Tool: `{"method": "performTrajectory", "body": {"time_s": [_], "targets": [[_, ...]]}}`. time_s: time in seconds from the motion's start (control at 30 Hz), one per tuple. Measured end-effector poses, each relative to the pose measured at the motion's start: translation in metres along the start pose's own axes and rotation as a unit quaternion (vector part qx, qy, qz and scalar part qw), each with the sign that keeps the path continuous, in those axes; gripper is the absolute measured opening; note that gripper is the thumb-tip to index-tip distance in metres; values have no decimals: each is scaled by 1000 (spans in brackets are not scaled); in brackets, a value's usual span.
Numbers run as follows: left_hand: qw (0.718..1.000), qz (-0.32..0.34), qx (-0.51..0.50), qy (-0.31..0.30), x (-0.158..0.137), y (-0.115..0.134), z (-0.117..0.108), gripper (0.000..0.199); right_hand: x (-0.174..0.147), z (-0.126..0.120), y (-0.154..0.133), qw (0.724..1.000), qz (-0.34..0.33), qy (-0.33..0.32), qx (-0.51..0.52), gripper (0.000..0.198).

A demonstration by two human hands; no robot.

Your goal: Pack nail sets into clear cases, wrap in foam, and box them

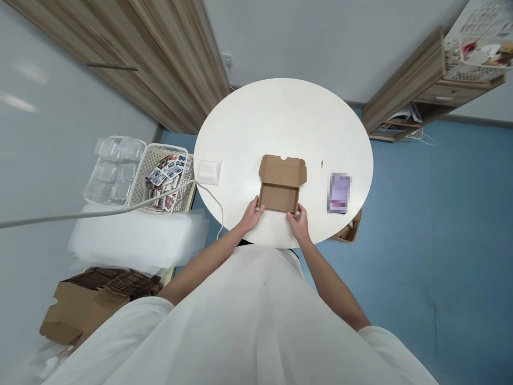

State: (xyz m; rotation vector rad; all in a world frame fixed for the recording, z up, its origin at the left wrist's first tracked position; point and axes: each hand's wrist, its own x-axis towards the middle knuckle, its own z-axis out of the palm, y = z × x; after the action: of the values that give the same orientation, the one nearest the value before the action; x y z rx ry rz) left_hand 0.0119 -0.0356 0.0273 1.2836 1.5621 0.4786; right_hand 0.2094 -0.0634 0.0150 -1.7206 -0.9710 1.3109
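Observation:
A small brown cardboard box [279, 198] sits on the white round table [280, 117] in front of me. Its lid stands raised and tilted back, with the side flaps spread, and nothing shows inside. My left hand [252, 215] grips the box's front left corner, thumb along the front edge. At the front right corner, my right hand [298, 222] holds the box in the same way. A purple pixelated item [339, 193] lies on the table to the right. On the left side rests a small white square object [209, 171].
Left of the table stand a white basket [186, 195] of printed cards and a tray of clear plastic packs [116, 166]. A pale cable [120, 209] crosses to the table. Flattened cardboard [80, 310] lies lower left; a carton [351, 230] stands beneath the table's right edge.

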Motion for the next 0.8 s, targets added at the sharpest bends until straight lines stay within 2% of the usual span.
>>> {"method": "performTrajectory", "body": {"time_s": [0.13, 0.3, 0.37, 0.47, 0.57, 0.67, 0.8], "targets": [[998, -16, -58, -3, -3, -10, 0, 61, -10, 3, 6, 998, -6, 46, -36, 69], [997, -13, -71, 33, -5, -22, -20, 56, -28, 17, -4, 982, -104, 115, -103, 65], [996, -9, -63, 68, -3, -27, -37, 53, -32, 32, -15, 975, -149, 109, -120, 64], [989, -6, -28, 143, 0, -36, -71, 48, -30, 66, -37, 972, -188, 51, -129, 55], [976, -16, 30, 214, 6, -48, -109, 45, -20, 111, -59, 975, -170, -48, -137, 46], [960, -30, 80, 265, 18, -60, -142, 46, -2, 156, -72, 976, -112, -131, -132, 42], [961, -36, 76, 262, 41, -70, -174, 52, 27, 202, -75, 984, -18, -134, -116, 45]]}}
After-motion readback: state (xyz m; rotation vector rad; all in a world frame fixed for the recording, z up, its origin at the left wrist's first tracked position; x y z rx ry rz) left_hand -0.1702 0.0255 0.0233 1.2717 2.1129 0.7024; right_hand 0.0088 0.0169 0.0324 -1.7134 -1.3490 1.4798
